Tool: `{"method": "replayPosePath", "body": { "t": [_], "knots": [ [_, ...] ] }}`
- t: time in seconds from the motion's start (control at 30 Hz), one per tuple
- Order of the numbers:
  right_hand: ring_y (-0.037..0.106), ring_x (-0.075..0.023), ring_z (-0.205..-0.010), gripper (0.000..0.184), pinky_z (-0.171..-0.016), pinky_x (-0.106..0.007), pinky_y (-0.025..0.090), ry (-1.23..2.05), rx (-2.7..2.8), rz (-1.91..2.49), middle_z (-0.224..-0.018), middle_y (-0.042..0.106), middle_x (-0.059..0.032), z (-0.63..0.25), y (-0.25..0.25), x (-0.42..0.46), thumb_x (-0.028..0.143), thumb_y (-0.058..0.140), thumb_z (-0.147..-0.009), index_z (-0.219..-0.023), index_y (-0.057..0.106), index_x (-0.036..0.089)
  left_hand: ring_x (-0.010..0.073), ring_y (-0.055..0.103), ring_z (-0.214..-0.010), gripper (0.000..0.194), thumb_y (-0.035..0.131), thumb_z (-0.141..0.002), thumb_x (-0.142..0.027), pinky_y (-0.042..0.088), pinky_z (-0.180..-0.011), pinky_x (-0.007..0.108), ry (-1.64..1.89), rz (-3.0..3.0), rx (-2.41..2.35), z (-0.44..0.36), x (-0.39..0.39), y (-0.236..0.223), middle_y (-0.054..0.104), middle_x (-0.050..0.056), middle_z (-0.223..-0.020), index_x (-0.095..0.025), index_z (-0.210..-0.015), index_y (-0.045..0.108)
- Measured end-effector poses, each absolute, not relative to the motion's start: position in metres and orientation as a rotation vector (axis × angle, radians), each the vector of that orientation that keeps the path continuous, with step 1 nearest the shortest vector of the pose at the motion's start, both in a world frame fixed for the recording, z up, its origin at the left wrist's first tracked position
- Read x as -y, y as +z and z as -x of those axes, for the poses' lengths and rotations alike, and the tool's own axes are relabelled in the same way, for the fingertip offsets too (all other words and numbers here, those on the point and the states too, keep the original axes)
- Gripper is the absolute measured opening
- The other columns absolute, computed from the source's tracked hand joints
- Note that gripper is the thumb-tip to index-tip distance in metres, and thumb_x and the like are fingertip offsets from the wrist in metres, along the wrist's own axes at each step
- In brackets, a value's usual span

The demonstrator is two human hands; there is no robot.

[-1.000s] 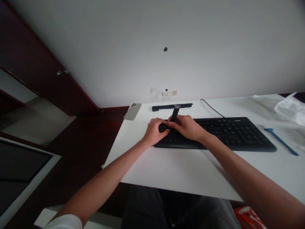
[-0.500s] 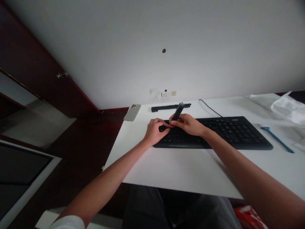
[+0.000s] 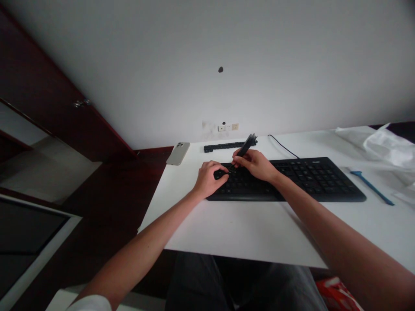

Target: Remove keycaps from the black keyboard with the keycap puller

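While left hand (image 3: 208, 179) stays, right hand (image 3: 256, 165) tips tool (image 3: 246, 145) (black) rightward.

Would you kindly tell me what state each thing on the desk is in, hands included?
Left hand: curled over the keyboard.
Right hand: gripping the black tool.
Black tool: held tilted.
Keyboard: flat, partly covered.
Phone: camera side up.
Black strip: lying flat.
Cable: loosely curved, far end unclear.
Blue tool: lying untouched.
White bag: crumpled.
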State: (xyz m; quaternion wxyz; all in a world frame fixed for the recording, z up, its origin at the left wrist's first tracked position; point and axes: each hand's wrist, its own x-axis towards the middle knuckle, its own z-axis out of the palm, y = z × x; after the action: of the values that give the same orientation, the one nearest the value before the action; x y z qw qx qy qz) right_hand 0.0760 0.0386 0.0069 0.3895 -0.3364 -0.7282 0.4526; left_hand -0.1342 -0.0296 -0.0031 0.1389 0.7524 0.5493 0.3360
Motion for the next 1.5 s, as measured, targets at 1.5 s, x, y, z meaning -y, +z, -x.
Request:
{"method": "replayPosePath", "body": {
  "t": [1.5],
  "knots": [
    [0.073,-0.0222,-0.080,0.025,-0.077,-0.037,0.059,1.159,1.928,0.994,-0.086,0.077,-0.0070,-0.079,0.005,-0.037,0.043,0.062,-0.094,-0.097,0.067,0.019,0.0271,0.053,-0.129,0.020,0.072,-0.081,-0.023,0.038,-0.118,0.049,0.865,-2.154,-1.514,0.127,0.032,0.003,0.063,0.005,-0.128,-0.028,-0.101,0.076]
  ]
}}
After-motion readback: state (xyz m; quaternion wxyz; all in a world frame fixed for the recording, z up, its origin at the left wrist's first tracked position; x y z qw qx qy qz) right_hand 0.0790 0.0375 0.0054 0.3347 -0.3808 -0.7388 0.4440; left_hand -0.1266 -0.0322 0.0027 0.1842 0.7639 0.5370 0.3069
